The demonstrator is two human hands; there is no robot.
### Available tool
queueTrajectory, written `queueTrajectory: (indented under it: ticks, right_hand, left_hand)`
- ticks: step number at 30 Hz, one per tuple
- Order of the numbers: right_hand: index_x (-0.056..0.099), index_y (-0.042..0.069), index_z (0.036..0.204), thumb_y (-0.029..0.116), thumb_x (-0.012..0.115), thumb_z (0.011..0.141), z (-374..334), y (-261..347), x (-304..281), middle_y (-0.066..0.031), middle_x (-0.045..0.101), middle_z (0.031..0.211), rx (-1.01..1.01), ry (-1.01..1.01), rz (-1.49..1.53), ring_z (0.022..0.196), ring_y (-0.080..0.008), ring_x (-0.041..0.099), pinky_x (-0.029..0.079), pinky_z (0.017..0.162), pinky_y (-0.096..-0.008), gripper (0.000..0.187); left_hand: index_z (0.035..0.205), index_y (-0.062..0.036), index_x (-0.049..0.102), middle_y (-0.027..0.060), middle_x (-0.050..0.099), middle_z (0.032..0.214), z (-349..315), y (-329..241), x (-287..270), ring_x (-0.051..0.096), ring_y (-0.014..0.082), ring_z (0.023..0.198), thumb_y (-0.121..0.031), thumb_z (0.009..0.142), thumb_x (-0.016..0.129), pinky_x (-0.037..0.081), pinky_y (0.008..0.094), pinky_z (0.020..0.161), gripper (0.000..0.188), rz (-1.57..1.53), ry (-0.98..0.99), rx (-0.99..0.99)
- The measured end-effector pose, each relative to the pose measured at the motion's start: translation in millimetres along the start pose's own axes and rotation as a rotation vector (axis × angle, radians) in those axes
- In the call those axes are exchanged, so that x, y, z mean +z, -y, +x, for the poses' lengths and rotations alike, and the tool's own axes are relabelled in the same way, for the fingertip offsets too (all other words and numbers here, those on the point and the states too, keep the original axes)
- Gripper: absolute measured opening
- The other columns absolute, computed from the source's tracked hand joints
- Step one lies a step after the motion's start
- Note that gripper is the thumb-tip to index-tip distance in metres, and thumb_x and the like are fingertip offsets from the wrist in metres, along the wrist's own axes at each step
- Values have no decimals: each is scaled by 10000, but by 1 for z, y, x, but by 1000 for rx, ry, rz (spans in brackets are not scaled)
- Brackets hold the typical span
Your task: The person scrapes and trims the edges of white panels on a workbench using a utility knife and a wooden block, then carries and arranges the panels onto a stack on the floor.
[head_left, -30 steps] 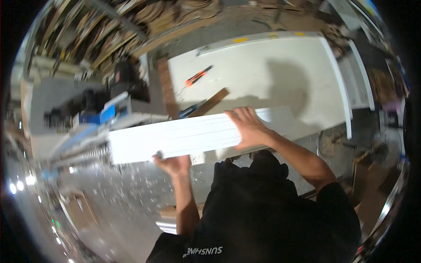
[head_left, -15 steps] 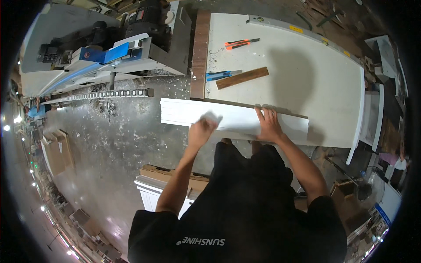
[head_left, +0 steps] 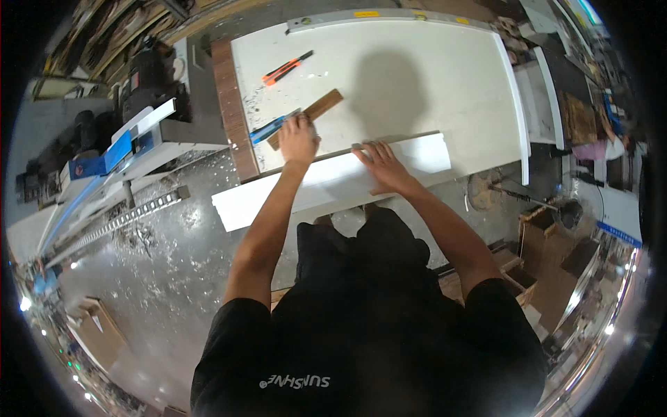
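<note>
A long white panel (head_left: pixel 267 198) lies along the near edge of the worktable, its left end jutting past the table. My right hand (head_left: pixel 383 168) rests on it with fingers spread, fingertips at the far edge and thumb toward the near edge. Beyond the panel, my left hand (head_left: pixel 299 142) reaches over a brown wood strip (head_left: pixel 324 105) and the tip end of a blue utility knife (head_left: pixel 267 130). Its fingers are stretched out across both, and the fingertips partly cover them. An orange and black utility knife (head_left: pixel 283 70) lies farther off, touched by neither hand.
The pale worktable (head_left: pixel 458 83) has a brown board (head_left: pixel 234 111) along its left side. A metal spirit level (head_left: pixel 389 15) lies at the far edge. To the left stands a machine with a blue part (head_left: pixel 119 151). Cardboard (head_left: pixel 101 333) lies on the littered floor.
My left hand has moved away from the panel's near side, across it to the wood strip and blue knife. My right hand stays on the panel. The view has turned and shifted.
</note>
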State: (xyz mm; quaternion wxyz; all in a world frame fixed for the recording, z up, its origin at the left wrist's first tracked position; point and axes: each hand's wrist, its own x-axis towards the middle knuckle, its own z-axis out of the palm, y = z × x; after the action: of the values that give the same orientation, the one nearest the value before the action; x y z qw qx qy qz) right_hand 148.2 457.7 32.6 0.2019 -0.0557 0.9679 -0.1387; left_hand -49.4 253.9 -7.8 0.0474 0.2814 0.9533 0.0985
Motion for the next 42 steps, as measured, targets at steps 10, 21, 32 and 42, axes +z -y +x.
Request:
queueTrajectory:
  ticks: [10, 21, 32, 42]
  right_hand:
    - [263, 121, 1691, 556, 934, 688, -21, 0, 0, -201, 200, 1752, -61, -270, 104, 1627, -418, 160, 146, 1325, -590, 1282]
    - [389, -44, 1619, 418, 746, 1012, -106, -187, 53, -214, 433, 1662, 708, -717, 1078, 1535, -310, 408, 286, 1280, -413, 841]
    - [381, -52, 1622, 373, 631, 1090, -105, -191, 53, -182, 426, 1670, 634, -718, 1240, 1528, -272, 419, 282, 1273, -365, 726]
    - [317, -60, 1646, 414, 550, 1117, -103, -179, 47, -201, 381, 1694, 637, -670, 1231, 1567, -291, 358, 231, 1295, -385, 748]
  left_hand:
    - [1375, -62, 624, 163, 642, 1303, 1, 32, 1, 580, 344, 1260, -336, 828, 824, 458, 485, 1044, 644, -66, 8, 65]
    - [1278, 85, 601, 351, 661, 1220, -127, 177, -121, 667, 458, 1131, -294, 1050, 535, 511, 505, 993, 447, -687, -121, -530]
    - [1539, 48, 498, 299, 539, 1514, -251, 247, -58, 449, 413, 1479, -436, 1149, 446, 347, 445, 1227, 624, -650, -58, -635]
    - [1498, -12, 559, 141, 501, 1068, -247, 243, -62, 508, 274, 988, -418, 1163, 417, 450, 391, 980, 546, -683, -107, -505]
